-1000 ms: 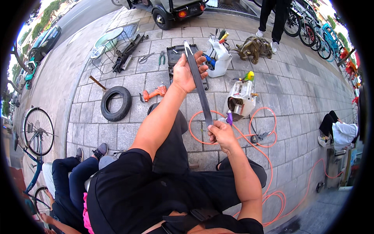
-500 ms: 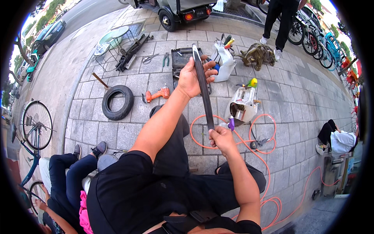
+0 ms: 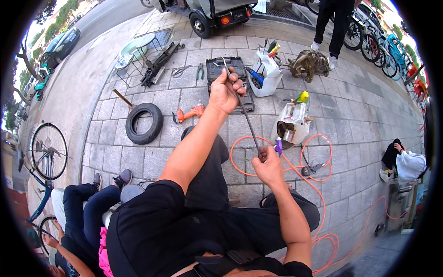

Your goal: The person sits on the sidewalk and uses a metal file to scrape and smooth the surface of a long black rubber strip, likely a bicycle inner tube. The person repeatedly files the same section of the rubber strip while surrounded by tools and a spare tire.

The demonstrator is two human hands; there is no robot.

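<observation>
Pinching the near end of a narrow dark bar (image 3: 250, 122) between thumb and curled fingers, your right hand (image 3: 268, 168) is on your side of the open black tool case (image 3: 236, 64); your left hand (image 3: 227, 92), closer to that case, has its fingers bent round the bar's upper stretch, thumb against it. The bar runs straight and slanting from one hand to the other, slim edge toward you, and its pale, shiny tip pokes just past your left fingers, overlapping the tool case in the view. The case is angular and moulded. Left of it lie slim metal pliers (image 3: 200, 69), and nearer you an orange, pistol-shaped cordless drill (image 3: 190, 113) and a round black rubber tyre (image 3: 156, 127). Just right of it stands a cut-open white plastic jug (image 3: 270, 84) bristling with tools, then a glossy bronze-coloured bull figure (image 3: 308, 64). Nearer you on that side, a second, cloudy plastic jug (image 3: 302, 128) sits beside thin, smooth orange hose (image 3: 232, 154) looping over rectangular grey paving slabs (image 3: 350, 152).
</observation>
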